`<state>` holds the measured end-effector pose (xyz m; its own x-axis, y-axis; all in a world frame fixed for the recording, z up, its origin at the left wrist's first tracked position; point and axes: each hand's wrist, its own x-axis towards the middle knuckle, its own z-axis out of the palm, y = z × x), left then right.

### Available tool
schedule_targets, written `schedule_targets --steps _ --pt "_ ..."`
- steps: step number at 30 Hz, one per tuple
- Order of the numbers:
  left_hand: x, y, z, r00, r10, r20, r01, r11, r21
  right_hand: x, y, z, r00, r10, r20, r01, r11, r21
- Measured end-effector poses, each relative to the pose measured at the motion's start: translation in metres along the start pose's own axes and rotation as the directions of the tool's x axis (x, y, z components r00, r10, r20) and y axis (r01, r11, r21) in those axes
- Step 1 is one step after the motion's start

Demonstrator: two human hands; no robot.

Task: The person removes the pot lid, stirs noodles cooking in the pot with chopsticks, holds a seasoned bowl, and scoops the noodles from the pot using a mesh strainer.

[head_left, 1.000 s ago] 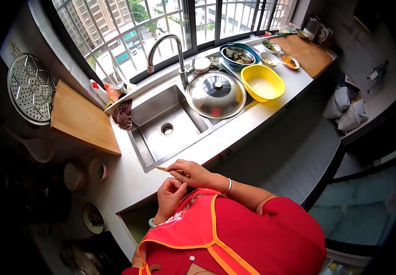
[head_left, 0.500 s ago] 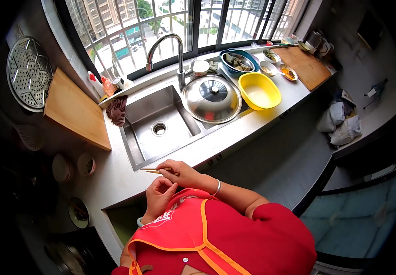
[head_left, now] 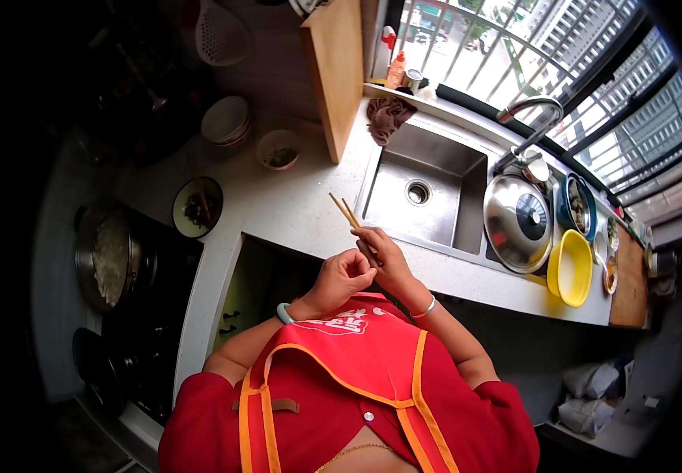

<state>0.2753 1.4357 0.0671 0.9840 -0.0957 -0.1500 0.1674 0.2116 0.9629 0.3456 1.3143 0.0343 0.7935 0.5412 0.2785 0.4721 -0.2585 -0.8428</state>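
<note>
My right hand (head_left: 386, 254) is closed around a pair of wooden chopsticks (head_left: 345, 211), whose tips point up and left over the counter. Just left of it, touching or nearly touching, my left hand (head_left: 341, 277) has its thumb and fingertips pinched together; whether anything small is between them is too small to tell. Both hands are in front of my red apron (head_left: 349, 331), near the counter's front edge. Beyond them is the steel sink (head_left: 417, 191).
A domed steel lid (head_left: 506, 225) and a yellow basin (head_left: 569, 270) stand right of the sink. Left are a bowl (head_left: 279, 151), a plate of dark food (head_left: 185, 217) and a pan with pale contents (head_left: 80, 264) on the stove. An upright wooden board (head_left: 339, 79) leans behind.
The view has swung left, bringing the stove and pan into sight and shifting the sink rightward. My right hand still holds the chopsticks, now pointing more upward; my left hand stays pinched beside it.
</note>
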Motion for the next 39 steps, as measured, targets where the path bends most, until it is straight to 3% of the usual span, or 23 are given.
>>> schedule_targets --steps 7,14,18,20,22,27,28,30,34,35,39 --pt "0.014 0.003 -0.065 0.995 0.049 -0.082 -0.053 0.997 -0.057 0.050 0.075 0.057 0.995 0.010 0.095 0.028 0.918 -0.395" --pt "0.020 0.007 -0.125 0.977 0.047 -0.207 -0.047 0.999 0.007 0.076 0.119 0.114 0.949 0.036 0.314 0.134 0.854 -0.503" --pt "0.030 0.013 -0.157 0.965 0.041 -0.260 -0.060 0.996 -0.064 0.089 0.128 0.125 0.933 0.111 0.342 0.099 0.835 -0.541" --pt "0.036 0.004 -0.177 0.954 0.056 -0.294 -0.068 0.997 -0.032 0.102 0.105 0.123 0.924 0.218 0.315 0.001 0.821 -0.572" --pt "0.034 0.000 -0.192 0.930 0.040 -0.367 -0.089 0.989 -0.119 0.110 0.097 0.123 0.946 0.129 0.297 0.058 0.835 -0.547" --pt "0.000 -0.043 -0.235 0.837 -0.324 -0.442 0.133 0.903 -0.409 0.118 0.102 0.147 0.917 0.068 0.394 0.155 0.848 -0.507" --pt "-0.009 -0.058 -0.246 0.832 -0.330 -0.445 0.138 0.901 -0.411 0.117 0.103 0.151 0.914 0.070 0.399 0.153 0.851 -0.502" --pt "-0.027 -0.082 -0.265 0.709 -0.502 -0.496 0.028 0.722 -0.691 0.114 0.105 0.156 0.861 0.199 0.468 0.109 0.827 -0.551" --pt "-0.036 -0.096 -0.308 0.614 -0.446 -0.651 -0.229 0.689 -0.688 0.117 0.102 0.158 0.868 0.208 0.451 0.101 0.815 -0.571" --pt "-0.033 -0.097 -0.316 0.553 -0.461 -0.694 -0.280 0.682 -0.675 0.116 0.106 0.160 0.899 0.123 0.421 0.148 0.818 -0.556" --pt "-0.025 -0.121 -0.350 0.607 -0.376 -0.700 -0.299 0.708 -0.640 0.117 0.115 0.164 0.891 0.176 0.418 0.115 0.803 -0.584"
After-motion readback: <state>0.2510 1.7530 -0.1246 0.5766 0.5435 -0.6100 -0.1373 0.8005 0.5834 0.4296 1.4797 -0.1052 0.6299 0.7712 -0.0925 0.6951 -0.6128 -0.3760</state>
